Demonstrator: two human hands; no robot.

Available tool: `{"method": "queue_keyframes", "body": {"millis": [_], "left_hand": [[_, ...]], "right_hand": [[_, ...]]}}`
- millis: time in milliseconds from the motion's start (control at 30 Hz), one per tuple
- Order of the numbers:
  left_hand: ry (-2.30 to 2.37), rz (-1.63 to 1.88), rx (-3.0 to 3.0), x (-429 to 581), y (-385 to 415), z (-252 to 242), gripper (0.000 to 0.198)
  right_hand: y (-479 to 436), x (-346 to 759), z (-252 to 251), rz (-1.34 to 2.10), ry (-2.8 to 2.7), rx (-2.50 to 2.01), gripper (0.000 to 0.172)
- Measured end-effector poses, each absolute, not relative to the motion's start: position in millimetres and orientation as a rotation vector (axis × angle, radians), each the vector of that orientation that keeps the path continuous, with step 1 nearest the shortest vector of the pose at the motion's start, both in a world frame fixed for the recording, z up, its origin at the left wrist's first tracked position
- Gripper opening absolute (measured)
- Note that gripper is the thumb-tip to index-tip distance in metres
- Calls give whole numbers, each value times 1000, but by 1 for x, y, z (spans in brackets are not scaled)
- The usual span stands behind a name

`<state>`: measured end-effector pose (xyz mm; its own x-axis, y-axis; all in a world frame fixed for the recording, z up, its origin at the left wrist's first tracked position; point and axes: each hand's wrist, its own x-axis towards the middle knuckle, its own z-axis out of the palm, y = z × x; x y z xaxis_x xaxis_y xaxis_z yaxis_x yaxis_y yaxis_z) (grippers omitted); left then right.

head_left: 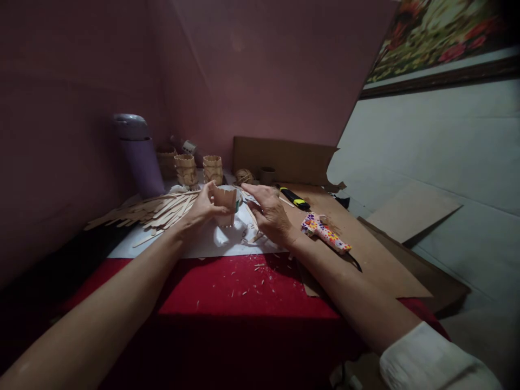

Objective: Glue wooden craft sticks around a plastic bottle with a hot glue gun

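Observation:
My left hand (204,207) is closed around a small cup (226,205) clad in wooden sticks, holding it upright on the white sheet (203,246). My right hand (269,214) lies beside the cup with fingers stretched out flat, palm down, over loose stick pieces (252,234). Nothing shows in its grasp. A heap of wooden sticks (150,210) lies just left of the left hand.
A dotted glue gun (325,233) and a black-and-yellow cutter (294,199) lie on brown cardboard (365,254) at the right. Behind stand a purple flask (140,157), stick-covered cups (186,169) and a twine ball (244,176). Wood chips dot the red cloth (244,287).

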<state>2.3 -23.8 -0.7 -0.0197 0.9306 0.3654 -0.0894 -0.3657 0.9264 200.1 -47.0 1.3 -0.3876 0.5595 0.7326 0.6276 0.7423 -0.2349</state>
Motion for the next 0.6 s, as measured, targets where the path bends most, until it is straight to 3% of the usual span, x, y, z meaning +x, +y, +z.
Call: {"method": "queue_keyframes", "body": {"millis": [367, 600], "left_hand": [[1033, 1368, 1517, 4, -27, -3, 57], [997, 1383, 1516, 3, -22, -7, 59]], "right_hand": [[-50, 193, 3, -329, -2257, -901, 58], [-49, 193, 2, -343, -2261, -910, 61]]}}
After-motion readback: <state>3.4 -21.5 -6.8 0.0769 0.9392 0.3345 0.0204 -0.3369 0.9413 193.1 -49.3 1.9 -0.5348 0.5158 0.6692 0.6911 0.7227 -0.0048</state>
